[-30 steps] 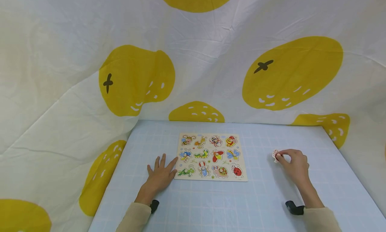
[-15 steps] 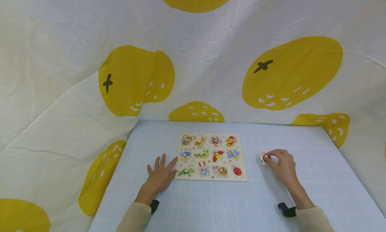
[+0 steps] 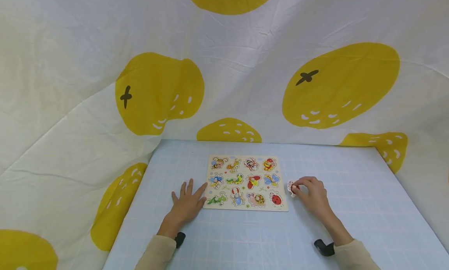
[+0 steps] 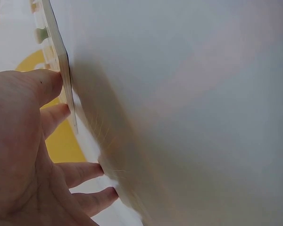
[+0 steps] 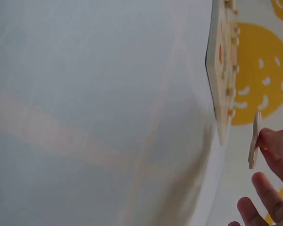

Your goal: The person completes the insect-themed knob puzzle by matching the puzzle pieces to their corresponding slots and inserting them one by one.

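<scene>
A wooden knob puzzle board with rows of cartoon insects lies flat on the table. My left hand is spread flat at its lower left corner; in the left wrist view the thumb and a finger touch the board's edge. My right hand pinches a small red and white puzzle piece between thumb and forefinger, just right of the board. Seen edge-on in the right wrist view, this thin wooden piece is held up off the table. A red ladybug picture fills the board's lower right corner, with no knob visible on it.
The table wears a pale blue checked cloth. Behind it and along the sides hangs a white curtain with yellow fruit shapes. A black wrist mount sticks out beside the right sleeve.
My right hand has moved left across the table with the puzzle piece, from well right of the board to close beside its right edge. The left hand and the board have stayed in place.
</scene>
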`<state>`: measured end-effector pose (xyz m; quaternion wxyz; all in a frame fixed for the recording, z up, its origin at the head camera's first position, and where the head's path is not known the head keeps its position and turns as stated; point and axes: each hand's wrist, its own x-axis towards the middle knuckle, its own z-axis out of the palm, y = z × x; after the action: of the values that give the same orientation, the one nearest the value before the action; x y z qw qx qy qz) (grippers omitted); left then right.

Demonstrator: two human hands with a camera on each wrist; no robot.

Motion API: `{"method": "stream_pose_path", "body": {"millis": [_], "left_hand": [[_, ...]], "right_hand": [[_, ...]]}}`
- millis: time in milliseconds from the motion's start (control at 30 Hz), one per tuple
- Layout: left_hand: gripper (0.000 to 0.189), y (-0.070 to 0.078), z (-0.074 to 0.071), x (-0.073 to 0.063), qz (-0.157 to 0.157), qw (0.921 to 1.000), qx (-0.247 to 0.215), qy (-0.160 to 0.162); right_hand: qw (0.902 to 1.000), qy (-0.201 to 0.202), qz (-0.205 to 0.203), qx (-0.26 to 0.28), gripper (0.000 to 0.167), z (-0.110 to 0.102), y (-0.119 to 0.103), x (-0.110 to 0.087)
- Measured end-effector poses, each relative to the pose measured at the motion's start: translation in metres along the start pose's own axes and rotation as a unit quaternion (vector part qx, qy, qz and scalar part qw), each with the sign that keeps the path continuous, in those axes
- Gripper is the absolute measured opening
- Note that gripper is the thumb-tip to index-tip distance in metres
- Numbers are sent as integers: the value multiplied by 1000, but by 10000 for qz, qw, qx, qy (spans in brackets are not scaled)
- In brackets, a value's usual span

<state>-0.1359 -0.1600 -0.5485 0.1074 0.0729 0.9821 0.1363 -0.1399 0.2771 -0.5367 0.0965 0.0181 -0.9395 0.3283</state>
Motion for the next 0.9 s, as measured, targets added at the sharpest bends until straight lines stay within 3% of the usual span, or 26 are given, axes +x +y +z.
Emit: {"method": "stream_pose_path", "body": {"millis": [133, 467, 900], "left_hand": [[55, 0, 1, 1, -22, 10000, -4, -13], [55, 1, 0, 0, -38, 10000, 16, -33], [56, 0, 0, 0, -38, 10000, 17, -5]], "right_hand": [[9999, -114, -77, 64, 6, 5, -4, 1], [9964, -397, -724, 197, 8, 22, -9, -2], [9932, -792, -831, 178, 9, 30, -21, -2]]}}
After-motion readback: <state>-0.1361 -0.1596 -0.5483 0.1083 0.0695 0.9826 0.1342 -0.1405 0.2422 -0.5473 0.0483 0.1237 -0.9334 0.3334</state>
